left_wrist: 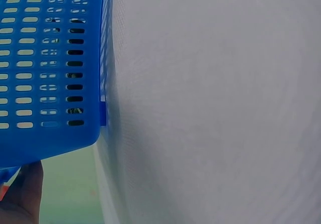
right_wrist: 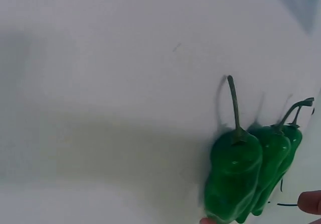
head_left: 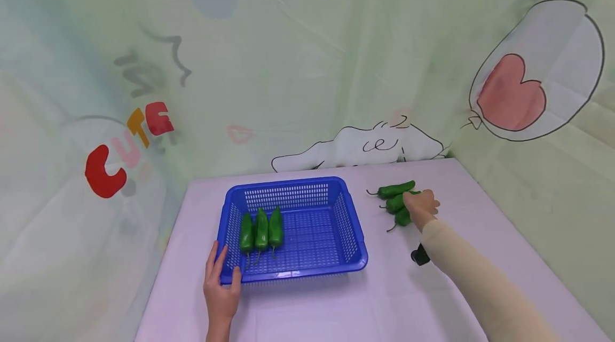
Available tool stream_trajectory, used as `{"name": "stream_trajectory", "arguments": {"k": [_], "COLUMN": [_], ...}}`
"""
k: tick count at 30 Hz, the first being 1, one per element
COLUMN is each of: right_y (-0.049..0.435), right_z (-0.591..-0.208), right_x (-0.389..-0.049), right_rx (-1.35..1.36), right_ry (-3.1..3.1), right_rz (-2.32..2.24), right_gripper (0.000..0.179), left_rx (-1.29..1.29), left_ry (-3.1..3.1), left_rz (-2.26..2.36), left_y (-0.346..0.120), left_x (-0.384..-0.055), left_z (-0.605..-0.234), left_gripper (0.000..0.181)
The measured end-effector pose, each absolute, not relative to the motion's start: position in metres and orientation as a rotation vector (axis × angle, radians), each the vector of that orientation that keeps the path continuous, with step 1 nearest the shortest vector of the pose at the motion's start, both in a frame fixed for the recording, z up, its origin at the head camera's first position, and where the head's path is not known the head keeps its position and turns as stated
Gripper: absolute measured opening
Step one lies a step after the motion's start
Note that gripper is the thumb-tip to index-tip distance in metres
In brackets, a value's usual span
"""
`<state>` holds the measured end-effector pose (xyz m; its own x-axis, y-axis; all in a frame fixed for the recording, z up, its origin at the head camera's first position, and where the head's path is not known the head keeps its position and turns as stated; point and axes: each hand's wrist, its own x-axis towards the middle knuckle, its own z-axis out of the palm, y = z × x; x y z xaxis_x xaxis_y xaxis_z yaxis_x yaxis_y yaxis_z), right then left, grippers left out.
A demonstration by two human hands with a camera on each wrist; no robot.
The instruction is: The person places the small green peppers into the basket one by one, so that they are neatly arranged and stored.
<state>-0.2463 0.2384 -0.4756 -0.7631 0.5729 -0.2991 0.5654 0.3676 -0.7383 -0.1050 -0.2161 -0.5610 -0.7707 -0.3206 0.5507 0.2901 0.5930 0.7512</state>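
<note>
A blue plastic basket (head_left: 307,272) sits on the table with three green chili peppers (head_left: 261,230) lying side by side in its left part. My left hand (head_left: 222,288) holds its near left corner, fingers along the left side and thumb at the front rim. In the left wrist view the thumb (left_wrist: 31,186) touches the rim. Right of the basket, three more green peppers (head_left: 391,190) lie in a row, stems toward the basket. My right hand (head_left: 422,206) is over their tips. In the right wrist view its fingertips (right_wrist: 308,203) are spread apart beside the peppers (right_wrist: 234,169).
A pale cloth covers the table (head_left: 307,310). Printed fabric walls (head_left: 307,75) stand behind it and along both sides. A small black object (head_left: 420,255) shows beside the right forearm, probably the wrist camera.
</note>
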Motion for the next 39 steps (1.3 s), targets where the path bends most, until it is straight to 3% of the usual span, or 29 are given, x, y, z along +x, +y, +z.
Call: {"name": "stream_trajectory", "arguments": {"k": [39], "right_y": [0.242], "right_z": [-0.509], "right_x": [-0.25], "right_rx": [-0.949], "right_ry": [-2.655], "right_rz": [1.42], "right_gripper": [0.066], "left_rx": [-0.016], "left_ry": [-2.112], "left_rz": [-1.132], "left_y": [-0.212], "left_x": [-0.111], "left_z": [-0.564], "left_gripper": [0.058]}}
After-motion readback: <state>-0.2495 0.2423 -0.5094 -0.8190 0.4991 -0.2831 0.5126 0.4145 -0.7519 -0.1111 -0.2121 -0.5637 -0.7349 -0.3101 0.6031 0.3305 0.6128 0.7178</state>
